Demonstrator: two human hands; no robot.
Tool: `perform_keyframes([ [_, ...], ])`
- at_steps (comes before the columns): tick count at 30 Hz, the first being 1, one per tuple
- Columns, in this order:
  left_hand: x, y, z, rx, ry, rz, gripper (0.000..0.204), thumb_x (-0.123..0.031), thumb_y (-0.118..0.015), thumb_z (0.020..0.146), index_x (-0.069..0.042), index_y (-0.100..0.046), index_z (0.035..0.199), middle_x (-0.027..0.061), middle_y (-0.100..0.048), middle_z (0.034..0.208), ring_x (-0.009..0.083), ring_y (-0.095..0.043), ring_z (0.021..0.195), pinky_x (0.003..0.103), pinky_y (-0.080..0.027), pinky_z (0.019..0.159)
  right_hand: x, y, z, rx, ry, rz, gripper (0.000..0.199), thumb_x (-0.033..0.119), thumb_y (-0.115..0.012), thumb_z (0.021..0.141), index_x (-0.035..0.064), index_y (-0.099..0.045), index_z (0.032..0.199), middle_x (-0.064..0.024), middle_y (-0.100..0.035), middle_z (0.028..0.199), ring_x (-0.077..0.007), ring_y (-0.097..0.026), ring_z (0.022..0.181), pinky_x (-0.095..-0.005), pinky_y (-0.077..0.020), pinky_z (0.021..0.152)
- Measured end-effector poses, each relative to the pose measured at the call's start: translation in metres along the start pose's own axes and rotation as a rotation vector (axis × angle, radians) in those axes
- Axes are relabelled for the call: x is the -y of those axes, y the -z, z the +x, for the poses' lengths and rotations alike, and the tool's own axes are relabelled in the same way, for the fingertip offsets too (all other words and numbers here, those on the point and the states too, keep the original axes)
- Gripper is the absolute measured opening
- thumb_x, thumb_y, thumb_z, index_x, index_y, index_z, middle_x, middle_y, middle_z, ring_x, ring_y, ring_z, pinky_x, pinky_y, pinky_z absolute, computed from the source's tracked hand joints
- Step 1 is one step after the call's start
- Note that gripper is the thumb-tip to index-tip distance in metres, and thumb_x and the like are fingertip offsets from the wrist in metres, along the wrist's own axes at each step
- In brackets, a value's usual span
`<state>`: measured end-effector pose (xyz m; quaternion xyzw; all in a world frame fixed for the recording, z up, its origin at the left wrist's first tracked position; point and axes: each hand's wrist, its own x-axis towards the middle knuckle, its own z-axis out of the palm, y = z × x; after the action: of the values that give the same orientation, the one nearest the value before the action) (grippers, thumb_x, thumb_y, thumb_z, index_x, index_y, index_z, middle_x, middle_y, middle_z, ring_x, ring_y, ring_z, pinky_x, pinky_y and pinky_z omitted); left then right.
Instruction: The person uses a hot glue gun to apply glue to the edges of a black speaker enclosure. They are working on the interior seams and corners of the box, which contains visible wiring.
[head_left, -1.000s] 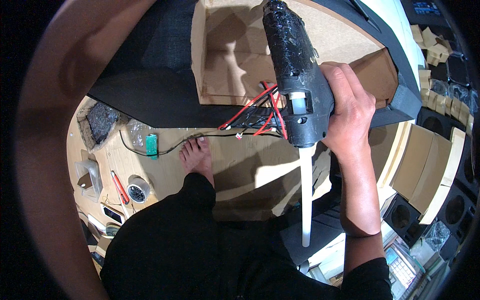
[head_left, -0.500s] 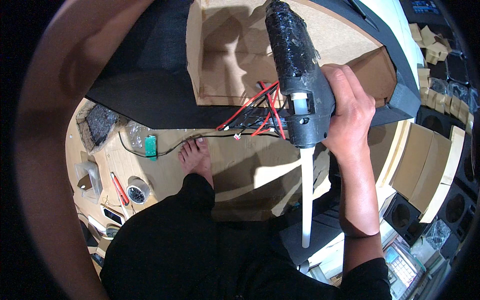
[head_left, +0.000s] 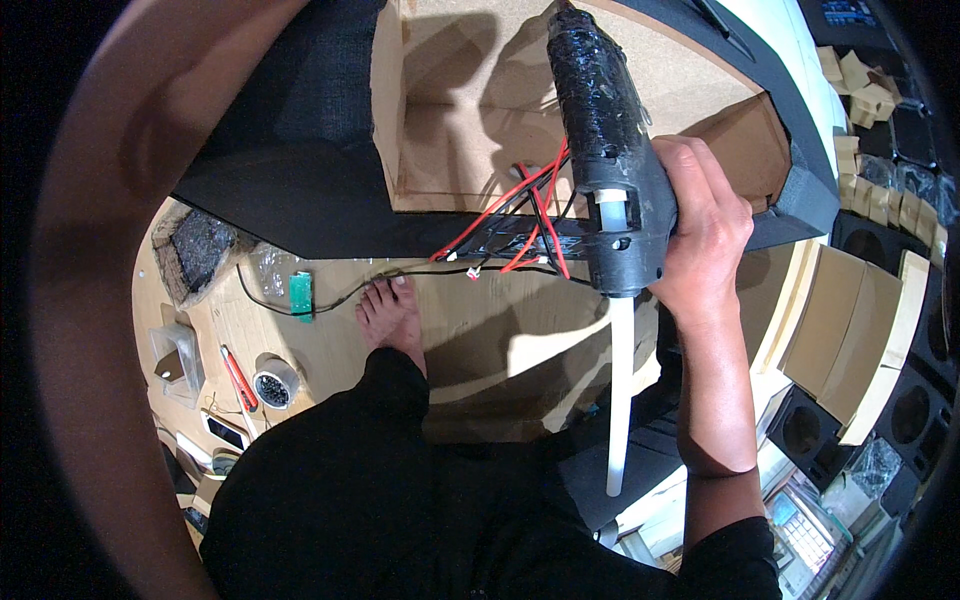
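My right hand [head_left: 705,215] is closed around a black glue gun [head_left: 605,120], its body wrapped in shiny tape. A long white glue stick [head_left: 619,400] sticks out of the gun's rear, toward me. The nozzle end points away, over the open hollow of a black-covered wooden box [head_left: 300,200] with bare brown inner walls. Red and black wires [head_left: 545,215] with small white plugs hang over the box's near edge, beside the gun. Along the left side runs my left arm [head_left: 110,260]; its hand lies beyond the top of the picture.
On the floor at left are a green circuit board [head_left: 301,293], a black cable [head_left: 345,300], a red cutter knife [head_left: 240,378], a cup of small dark pieces [head_left: 276,384] and a clear plastic container [head_left: 178,365]. Black speaker boxes [head_left: 800,430] and cardboard pieces [head_left: 850,320] stand at right.
My right hand has shifted the glue gun slightly to the right over the box. The box and wires look the same.
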<state>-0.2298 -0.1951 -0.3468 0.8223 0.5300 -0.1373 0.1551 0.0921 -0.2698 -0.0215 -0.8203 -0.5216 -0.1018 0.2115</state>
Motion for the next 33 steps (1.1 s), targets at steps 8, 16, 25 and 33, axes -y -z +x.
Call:
perform_keyframes([
  [8,0.003,-0.008,-0.002,-0.009,0.015,0.008,0.055,-0.039,-0.049,0.097,0.003,-0.058,0.131,0.0260,-0.057,0.142,0.0343,-0.054,0.132,0.044,-0.037,0.113,-0.001,0.002,-0.002,-0.009,-0.025,0.009,0.034,0.001,-0.072,0.065,0.0057,-0.066,0.099,-0.0105,-0.067,0.090,-0.0319,-0.072,0.076,-0.0404,-0.0578,0.068],
  [16,0.003,-0.008,0.000,-0.011,0.012,0.009,0.054,-0.038,-0.052,0.096,0.003,-0.059,0.129,0.0262,-0.057,0.142,0.0337,-0.054,0.132,0.043,-0.037,0.113,-0.005,0.003,-0.006,-0.010,-0.041,0.007,0.034,0.002,-0.073,0.067,0.0060,-0.066,0.100,-0.0108,-0.067,0.091,-0.0329,-0.072,0.078,-0.0410,-0.0580,0.069],
  [25,0.002,-0.008,-0.001,-0.011,0.010,0.008,0.053,-0.037,-0.055,0.094,0.004,-0.061,0.128,0.0264,-0.058,0.141,0.0332,-0.055,0.132,0.042,-0.037,0.113,-0.005,0.009,-0.012,0.043,-0.120,-0.004,0.032,0.005,-0.074,0.072,0.0028,-0.066,0.104,-0.0138,-0.068,0.095,-0.0322,-0.072,0.084,-0.0386,-0.0572,0.076],
  [33,0.005,-0.009,-0.001,-0.011,0.012,0.009,0.052,-0.036,-0.058,0.093,0.004,-0.062,0.126,0.0265,-0.058,0.140,0.0326,-0.055,0.131,0.041,-0.038,0.113,-0.003,0.013,-0.013,0.060,-0.175,0.002,0.032,0.005,-0.073,0.074,0.0002,-0.066,0.105,-0.0158,-0.069,0.096,-0.0326,-0.072,0.087,-0.0376,-0.0563,0.079],
])
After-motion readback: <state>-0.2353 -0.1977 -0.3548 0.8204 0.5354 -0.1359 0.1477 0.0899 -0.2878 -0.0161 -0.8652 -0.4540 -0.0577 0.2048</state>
